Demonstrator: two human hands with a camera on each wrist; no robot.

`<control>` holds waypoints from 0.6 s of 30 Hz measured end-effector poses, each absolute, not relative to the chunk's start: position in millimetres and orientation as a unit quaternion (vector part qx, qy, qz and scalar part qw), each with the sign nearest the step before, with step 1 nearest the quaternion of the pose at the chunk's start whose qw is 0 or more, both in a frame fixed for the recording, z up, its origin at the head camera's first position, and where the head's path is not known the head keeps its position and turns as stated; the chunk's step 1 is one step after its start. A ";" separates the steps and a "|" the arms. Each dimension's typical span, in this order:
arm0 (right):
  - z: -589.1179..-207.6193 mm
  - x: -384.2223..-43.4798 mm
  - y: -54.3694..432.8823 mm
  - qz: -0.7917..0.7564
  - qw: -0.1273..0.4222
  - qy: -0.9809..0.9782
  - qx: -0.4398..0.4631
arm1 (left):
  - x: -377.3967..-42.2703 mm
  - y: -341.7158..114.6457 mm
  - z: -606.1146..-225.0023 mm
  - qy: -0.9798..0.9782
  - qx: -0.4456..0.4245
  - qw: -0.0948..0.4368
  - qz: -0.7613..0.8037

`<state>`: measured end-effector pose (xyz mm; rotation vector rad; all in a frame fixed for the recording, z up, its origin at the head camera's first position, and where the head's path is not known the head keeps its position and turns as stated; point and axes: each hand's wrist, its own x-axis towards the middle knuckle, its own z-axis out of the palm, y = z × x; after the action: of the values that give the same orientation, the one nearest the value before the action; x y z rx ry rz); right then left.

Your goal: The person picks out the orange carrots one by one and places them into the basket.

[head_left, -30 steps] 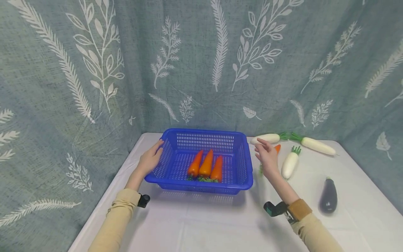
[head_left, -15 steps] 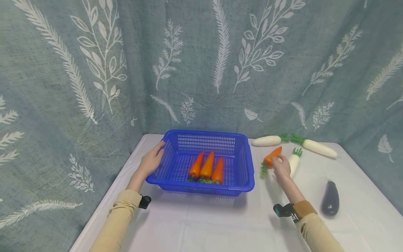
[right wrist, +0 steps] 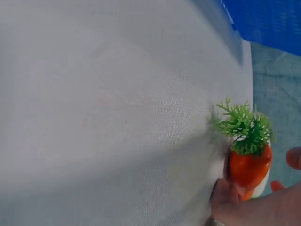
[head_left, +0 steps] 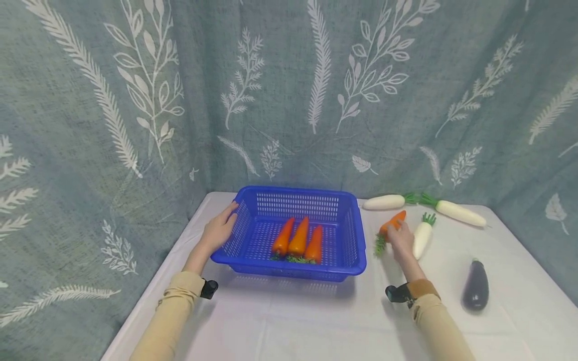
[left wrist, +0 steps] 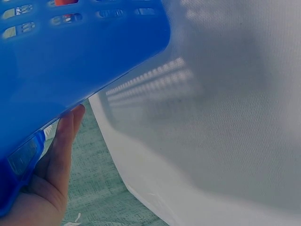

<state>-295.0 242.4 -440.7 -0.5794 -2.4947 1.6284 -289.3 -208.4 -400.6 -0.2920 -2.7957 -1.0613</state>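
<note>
An orange carrot (head_left: 398,217) with green leafy tops lies on the white cloth, right of the blue plastic basket (head_left: 289,268). My right hand (head_left: 402,242) is around this carrot (right wrist: 249,169); the right wrist view shows the thumb against one side and curled fingertips on the other, partly out of frame. At the basket's left rim, my left hand (head_left: 219,231) touches the wall. In the left wrist view its fingers (left wrist: 63,141) lie rather straight along the blue plastic. Inside the basket rest 3 carrots (head_left: 298,239) side by side, leaves toward me.
Close beside my right hand lies a white radish (head_left: 422,240). Two more radishes, one at the back (head_left: 384,202) and one farther right (head_left: 460,213), lie near the curtain (head_left: 289,100). An eggplant (head_left: 475,288) sits at the right of the table.
My right hand has moved from beside the basket's right rim to the right and down onto the loose carrot. The left hand stays at the basket's left rim.
</note>
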 end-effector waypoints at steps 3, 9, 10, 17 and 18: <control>-441.5 -296.1 241.6 0.524 0.047 -0.830 -0.186 | -289.5 -208.8 -401.9 -0.929 -0.097 0.068 -0.351; -438.9 -293.4 240.6 0.476 0.033 -0.861 -0.176 | -291.4 -208.5 -404.0 -0.928 -0.095 0.065 -0.355; -438.7 -292.8 240.4 0.468 0.030 -0.866 -0.174 | -291.5 -208.5 -404.3 -0.928 -0.095 0.065 -0.355; -441.7 -290.8 238.0 0.453 0.039 -0.875 -0.164 | -292.8 -209.7 -405.0 -0.927 -0.097 0.073 -0.354; -442.5 -290.4 237.3 0.454 0.044 -0.875 -0.164 | -292.8 -209.8 -405.0 -0.927 -0.096 0.073 -0.354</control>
<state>-290.4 237.3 -442.5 -0.5009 -2.6738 1.3888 -292.8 -209.8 -405.0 -0.2883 -2.7848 -1.0627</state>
